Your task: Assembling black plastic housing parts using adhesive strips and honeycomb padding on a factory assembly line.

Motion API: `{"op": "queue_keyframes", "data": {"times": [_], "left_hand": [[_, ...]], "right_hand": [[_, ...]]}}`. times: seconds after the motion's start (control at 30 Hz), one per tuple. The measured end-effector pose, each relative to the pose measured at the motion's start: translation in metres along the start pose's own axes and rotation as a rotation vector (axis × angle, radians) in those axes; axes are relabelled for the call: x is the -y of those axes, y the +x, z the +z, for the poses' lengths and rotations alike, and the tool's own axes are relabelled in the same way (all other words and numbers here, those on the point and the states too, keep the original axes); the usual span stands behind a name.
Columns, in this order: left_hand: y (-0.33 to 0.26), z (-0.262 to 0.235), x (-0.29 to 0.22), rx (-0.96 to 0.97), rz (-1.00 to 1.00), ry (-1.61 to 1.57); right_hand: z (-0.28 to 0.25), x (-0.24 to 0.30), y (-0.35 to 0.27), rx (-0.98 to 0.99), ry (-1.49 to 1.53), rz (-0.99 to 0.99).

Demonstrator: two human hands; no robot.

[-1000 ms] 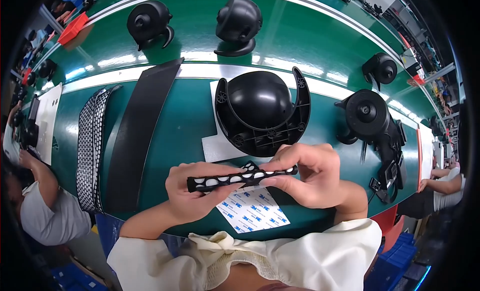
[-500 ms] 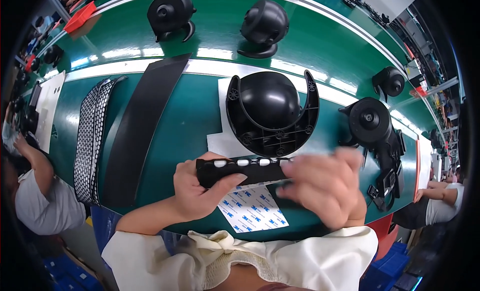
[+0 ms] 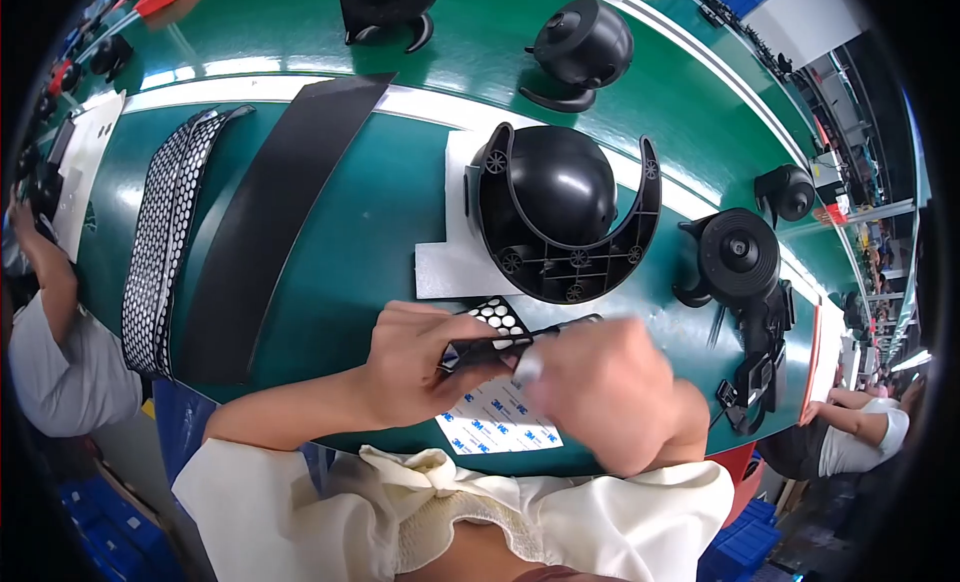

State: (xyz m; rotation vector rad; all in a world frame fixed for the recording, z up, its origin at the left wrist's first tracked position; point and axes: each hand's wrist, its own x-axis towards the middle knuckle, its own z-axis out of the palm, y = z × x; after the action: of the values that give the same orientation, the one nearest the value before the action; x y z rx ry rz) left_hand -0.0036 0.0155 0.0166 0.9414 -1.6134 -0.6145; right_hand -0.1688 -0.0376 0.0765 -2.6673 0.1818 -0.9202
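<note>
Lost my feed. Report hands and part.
Left hand and right hand both gripping black strip. Held above sticker sheet. Nothing blocking; right hand blurred.

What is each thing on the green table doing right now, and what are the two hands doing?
Left hand: gripping the strip's left end.
Right hand: blurred, closed on the strip's right end.
Black strip with white dots: held above the table.
Sticker sheet: flat, under the hands.
Black dome part: resting on white paper.
Long black panel: lying flat.
Mesh strip: lying flat beside it.
</note>
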Motion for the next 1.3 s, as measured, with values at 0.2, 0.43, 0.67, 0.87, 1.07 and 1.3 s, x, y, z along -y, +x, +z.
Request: {"op": "queue_keyframes", "data": {"times": [0.2, 0.43, 0.67, 0.87, 1.07, 1.3], "left_hand": [[-0.002, 0.002, 0.000, -0.032, -0.404, -0.107], [0.004, 0.000, -0.002, -0.086, 0.153, 0.349], [0.000, 0.005, 0.017, 0.134, 0.116, 0.274], [-0.001, 0.006, 0.020, 0.122, 0.114, 0.156], [-0.001, 0.008, 0.020, 0.102, 0.124, 0.141], [0.001, 0.005, 0.022, 0.129, 0.156, 0.096]], "right_hand": [[-0.007, -0.017, 0.003, -0.117, 0.354, 0.138], [0.008, -0.059, 0.041, -0.251, 0.384, 0.470], [0.017, -0.067, 0.045, -0.218, 0.329, 0.502], [0.016, -0.066, 0.050, -0.163, 0.246, 0.494], [0.006, -0.063, 0.066, -0.009, 0.299, 0.679], [-0.009, -0.096, 0.067, 0.178, 0.790, 0.805]]}}
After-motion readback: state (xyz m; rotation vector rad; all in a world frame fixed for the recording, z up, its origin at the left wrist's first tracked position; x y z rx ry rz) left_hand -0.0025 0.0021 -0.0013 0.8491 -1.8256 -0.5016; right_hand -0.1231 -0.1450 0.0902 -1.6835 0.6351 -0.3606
